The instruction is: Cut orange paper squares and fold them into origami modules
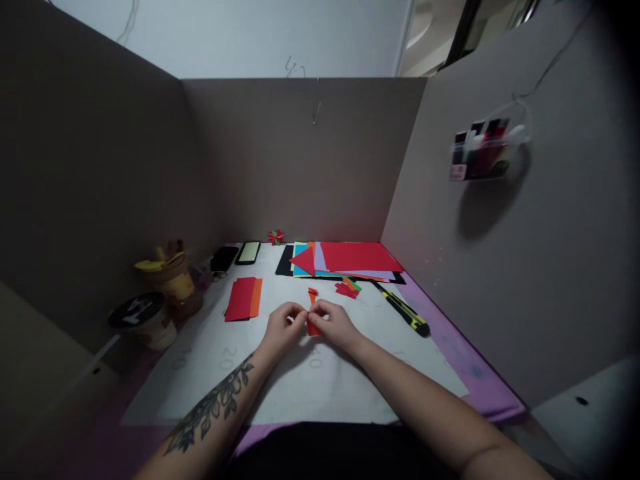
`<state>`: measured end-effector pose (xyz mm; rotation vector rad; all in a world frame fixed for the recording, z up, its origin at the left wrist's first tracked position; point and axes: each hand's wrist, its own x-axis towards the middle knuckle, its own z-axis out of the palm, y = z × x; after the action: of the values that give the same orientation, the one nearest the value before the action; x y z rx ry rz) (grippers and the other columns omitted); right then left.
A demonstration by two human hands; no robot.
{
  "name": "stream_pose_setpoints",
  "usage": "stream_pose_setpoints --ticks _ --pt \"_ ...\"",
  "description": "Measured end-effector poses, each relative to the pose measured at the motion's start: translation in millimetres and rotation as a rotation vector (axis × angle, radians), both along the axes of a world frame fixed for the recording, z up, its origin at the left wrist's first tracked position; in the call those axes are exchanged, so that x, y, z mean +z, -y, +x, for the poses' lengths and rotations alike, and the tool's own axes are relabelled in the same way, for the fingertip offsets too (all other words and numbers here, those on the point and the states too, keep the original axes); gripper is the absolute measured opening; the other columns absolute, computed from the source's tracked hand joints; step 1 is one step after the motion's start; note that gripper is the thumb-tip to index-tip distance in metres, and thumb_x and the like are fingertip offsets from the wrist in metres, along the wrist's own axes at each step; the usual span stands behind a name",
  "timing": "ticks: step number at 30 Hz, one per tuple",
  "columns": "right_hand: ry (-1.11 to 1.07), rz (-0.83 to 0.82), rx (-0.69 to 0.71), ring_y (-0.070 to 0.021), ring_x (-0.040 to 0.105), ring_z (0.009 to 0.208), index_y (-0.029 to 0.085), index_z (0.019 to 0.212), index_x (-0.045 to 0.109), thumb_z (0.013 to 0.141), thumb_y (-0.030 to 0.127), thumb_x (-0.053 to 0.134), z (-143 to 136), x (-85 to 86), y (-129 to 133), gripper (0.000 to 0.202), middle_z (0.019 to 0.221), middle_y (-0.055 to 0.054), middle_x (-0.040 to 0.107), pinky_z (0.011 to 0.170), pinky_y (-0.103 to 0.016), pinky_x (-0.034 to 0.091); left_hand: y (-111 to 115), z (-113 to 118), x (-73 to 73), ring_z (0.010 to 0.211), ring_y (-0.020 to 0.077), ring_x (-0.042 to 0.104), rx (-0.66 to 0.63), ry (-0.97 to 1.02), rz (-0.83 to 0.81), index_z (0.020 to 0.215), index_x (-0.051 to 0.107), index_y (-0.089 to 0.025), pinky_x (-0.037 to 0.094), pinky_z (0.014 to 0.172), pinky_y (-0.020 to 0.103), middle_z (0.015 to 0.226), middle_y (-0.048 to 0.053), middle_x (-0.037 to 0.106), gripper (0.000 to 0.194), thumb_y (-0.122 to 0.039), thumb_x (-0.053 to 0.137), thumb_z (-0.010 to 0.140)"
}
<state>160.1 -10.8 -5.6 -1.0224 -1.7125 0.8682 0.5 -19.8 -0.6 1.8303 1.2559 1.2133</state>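
My left hand and my right hand meet at the middle of the white sheet, thumbs and fingertips pinched together. Between them is a narrow orange paper piece, its folded upper end rising past the fingertips and its lower end showing below them. Both hands are closed on it. Just beyond, to the right, lie small red paper pieces with orange and green bits. Left of my hands is a stack of red and orange paper rectangles.
A yellow-black cutter lies at the right. Coloured sheets, a phone and a red-green paper star sit at the back. A lidded cup and a tool-filled pot stand left. Grey panels enclose the table.
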Motion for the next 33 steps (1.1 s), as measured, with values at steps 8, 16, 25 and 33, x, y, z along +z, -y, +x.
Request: stream_pose_setpoints --ticks 8,16,25,33 --pt "0.03 0.078 -0.032 -0.0155 0.057 0.075 0.019 0.084 0.061 0.075 0.017 0.049 0 -5.5 -1 0.015 0.079 -0.001 0.063 0.069 -0.028 0.045 -4 -2 -1.8 0.064 0.0125 0.051 0.016 0.034 -0.024 0.065 0.056 -0.016 0.039 0.06 0.022 0.065 0.0 0.057 0.016 -0.025 0.05 0.077" --pt "-0.12 0.04 -0.111 -0.014 0.053 0.068 0.018 0.091 0.057 0.074 0.024 0.059 2 -10.3 -5 0.019 0.077 0.0 0.059 0.064 -0.026 0.044 -14 -10 -5.0 0.057 0.0102 0.046 0.103 0.251 -0.106 0.073 0.057 -0.016 0.037 0.055 0.02 0.061 -0.003 0.051 0.018 -0.034 0.055 0.077" --pt "0.009 0.256 -0.125 -0.0144 0.053 0.068 0.019 0.074 0.059 0.073 0.011 0.051 7 -8.7 -2 0.012 0.074 -0.001 0.058 0.062 -0.025 0.043 -8 -8 -2.3 0.07 0.0144 0.061 -0.087 0.403 -0.255 0.082 0.059 -0.015 0.044 0.057 0.021 0.074 0.003 0.062 0.029 -0.044 0.055 0.08" --pt "0.054 0.352 -0.122 -0.016 0.055 0.076 0.02 0.083 0.061 0.077 0.01 0.048 10 -10.2 -2 0.017 0.08 -0.003 0.059 0.068 -0.028 0.045 -8 -7 -6.5 0.074 0.0167 0.064 -0.171 0.389 -0.353 0.093 0.063 -0.014 0.047 0.061 0.024 0.079 0.006 0.067 0.034 -0.042 0.065 0.073"
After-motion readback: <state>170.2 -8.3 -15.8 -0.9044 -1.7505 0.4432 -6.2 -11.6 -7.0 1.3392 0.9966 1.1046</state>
